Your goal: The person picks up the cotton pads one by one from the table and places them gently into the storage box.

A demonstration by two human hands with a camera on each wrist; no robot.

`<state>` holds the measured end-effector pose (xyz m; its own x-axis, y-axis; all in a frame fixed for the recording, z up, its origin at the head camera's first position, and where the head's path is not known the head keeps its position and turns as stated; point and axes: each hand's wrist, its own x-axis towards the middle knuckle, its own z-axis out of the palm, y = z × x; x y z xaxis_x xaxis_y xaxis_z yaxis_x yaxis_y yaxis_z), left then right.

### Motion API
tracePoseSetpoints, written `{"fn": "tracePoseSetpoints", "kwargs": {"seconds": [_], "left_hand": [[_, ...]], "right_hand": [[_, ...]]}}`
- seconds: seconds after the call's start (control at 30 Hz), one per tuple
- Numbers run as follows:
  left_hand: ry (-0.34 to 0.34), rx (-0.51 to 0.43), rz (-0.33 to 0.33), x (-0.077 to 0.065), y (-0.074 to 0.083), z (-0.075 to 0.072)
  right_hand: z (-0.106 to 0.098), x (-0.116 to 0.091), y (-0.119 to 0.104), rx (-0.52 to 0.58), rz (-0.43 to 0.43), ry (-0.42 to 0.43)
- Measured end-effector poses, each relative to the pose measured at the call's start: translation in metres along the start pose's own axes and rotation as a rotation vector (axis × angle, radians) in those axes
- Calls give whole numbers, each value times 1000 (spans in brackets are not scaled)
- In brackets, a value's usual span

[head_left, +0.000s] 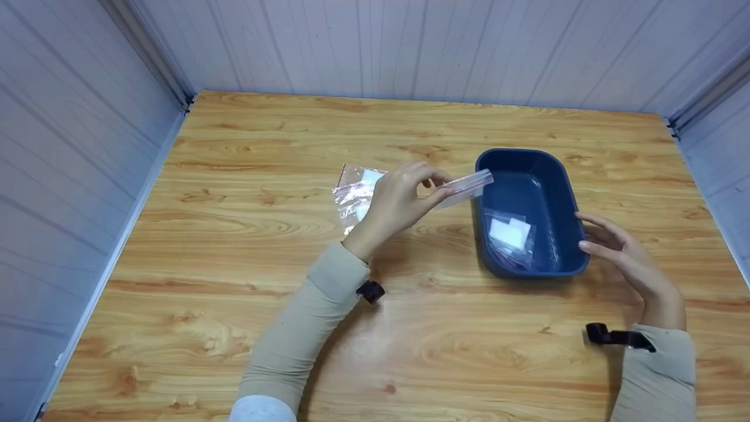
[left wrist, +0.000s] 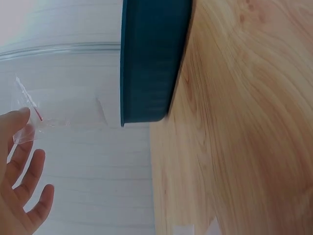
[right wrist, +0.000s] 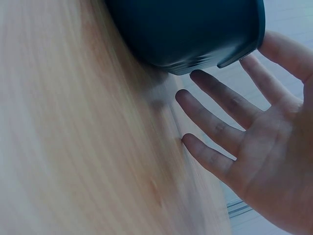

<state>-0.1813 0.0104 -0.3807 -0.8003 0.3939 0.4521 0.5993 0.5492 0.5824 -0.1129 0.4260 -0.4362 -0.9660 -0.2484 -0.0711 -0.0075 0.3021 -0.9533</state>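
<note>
My left hand (head_left: 401, 196) pinches a clear zip bag (head_left: 466, 187) between thumb and forefinger, at the left rim of a dark blue bin (head_left: 521, 153). In the left wrist view, the bag (left wrist: 68, 100) hangs in front of the bin's wall (left wrist: 151, 63), and the other fingers are loosely bent. My right hand (head_left: 627, 255) rests against the bin's right side, thumb and forefinger touching at the rim. From the right wrist, the remaining fingers (right wrist: 210, 122) look nearly straight and spread. Small clear bags with white contents (head_left: 510, 234) lie inside the bin.
More clear bags (head_left: 351, 190) with white pieces lie on the wooden table (head_left: 234, 264) beneath and behind the left hand, partly hidden by it. Pale panels (head_left: 381, 47) stand along the table's back and sides.
</note>
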Motion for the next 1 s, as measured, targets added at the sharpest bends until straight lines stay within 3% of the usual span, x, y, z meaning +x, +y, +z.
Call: {"fn": "tracePoseSetpoints", "kwargs": {"seconds": [0.23, 0.5, 1.0], "left_hand": [[4, -31, 14, 2, 8, 11], [-38, -145, 29, 5, 18, 23], [-76, -149, 96, 13, 44, 46]], "right_hand": [[1, 0, -1, -17, 1, 0], [1, 0, -1, -22, 2, 2], [0, -1, 0, -45, 27, 6]]}}
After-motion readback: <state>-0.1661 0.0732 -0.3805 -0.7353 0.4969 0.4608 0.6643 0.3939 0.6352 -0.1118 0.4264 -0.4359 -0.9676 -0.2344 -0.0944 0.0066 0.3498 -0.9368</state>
